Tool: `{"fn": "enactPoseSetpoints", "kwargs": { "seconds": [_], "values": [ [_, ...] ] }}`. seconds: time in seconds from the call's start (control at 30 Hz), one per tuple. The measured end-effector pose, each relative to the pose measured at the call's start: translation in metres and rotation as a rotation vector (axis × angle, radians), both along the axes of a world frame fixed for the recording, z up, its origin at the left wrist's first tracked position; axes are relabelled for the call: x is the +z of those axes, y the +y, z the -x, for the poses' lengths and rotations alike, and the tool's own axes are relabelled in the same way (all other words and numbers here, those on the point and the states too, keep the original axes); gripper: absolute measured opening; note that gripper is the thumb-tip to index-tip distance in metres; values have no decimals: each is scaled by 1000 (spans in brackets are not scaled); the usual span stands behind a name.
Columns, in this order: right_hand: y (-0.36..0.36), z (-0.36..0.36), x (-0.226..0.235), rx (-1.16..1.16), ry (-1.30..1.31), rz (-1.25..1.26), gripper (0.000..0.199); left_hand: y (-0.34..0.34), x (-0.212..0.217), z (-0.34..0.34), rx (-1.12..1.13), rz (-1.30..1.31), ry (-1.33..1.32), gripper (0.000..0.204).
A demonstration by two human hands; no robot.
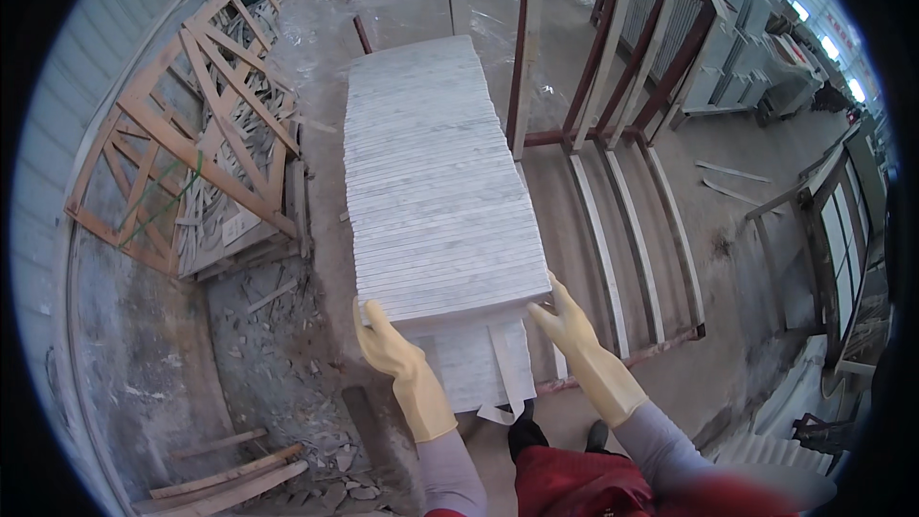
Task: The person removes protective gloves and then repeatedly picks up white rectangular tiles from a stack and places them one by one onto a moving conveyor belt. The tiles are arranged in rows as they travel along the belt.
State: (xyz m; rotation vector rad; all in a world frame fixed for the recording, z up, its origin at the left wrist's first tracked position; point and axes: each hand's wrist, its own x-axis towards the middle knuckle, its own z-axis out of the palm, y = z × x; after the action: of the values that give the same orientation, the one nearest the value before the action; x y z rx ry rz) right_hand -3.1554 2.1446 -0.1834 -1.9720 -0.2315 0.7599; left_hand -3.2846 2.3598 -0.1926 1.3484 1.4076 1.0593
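A long row of thin white-grey marble tiles (pixel 436 163) stands on edge, packed face to face and running away from me. At its near end my left hand (pixel 397 359), in a cream rubber glove, is at the left corner of the nearest tile, thumb and fingers around the edge. My right hand (pixel 579 340), in a matching glove, grips the opposite corner of that tile. Below my hands another pale stone surface (pixel 450 364) shows, with a light strip (pixel 512 364) hanging over its right part. The undersides of the tiles are hidden.
On the right stands a dark red metal rack (pixel 522 57) with pale bars running across the floor. Wooden frames (pixel 206 115) and broken stone offcuts lie to the left. Clear plastic film (pixel 335 0) drapes behind the tiles. Wood strips (pixel 230 483) lie at lower left.
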Motion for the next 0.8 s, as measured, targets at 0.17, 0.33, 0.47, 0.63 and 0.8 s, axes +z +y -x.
{"fn": "enactPoseSetpoints", "kwargs": {
  "seconds": [0.17, 0.33, 0.47, 0.63, 0.8],
  "values": [
    [1, -1, 0, -16, 52, -26, 76, 0, -4, 1, 22, -9, 13, 41],
    [0, 3, -5, 63, 9, 80, 91, -14, -25, 27, 63, -86, -50, 45],
    [-12, 18, -13, 28, -15, -62, 100, -30, -9, 45, 6, 10, -115, 42],
    [-29, 30, -26, 215, -253, -140, 54, -6, -18, 94, -411, 132, -244, 26],
    [-49, 40, -50, 347, -363, -136, 33, -33, -33, 94, -546, -691, 2, 19]
  ]
}}
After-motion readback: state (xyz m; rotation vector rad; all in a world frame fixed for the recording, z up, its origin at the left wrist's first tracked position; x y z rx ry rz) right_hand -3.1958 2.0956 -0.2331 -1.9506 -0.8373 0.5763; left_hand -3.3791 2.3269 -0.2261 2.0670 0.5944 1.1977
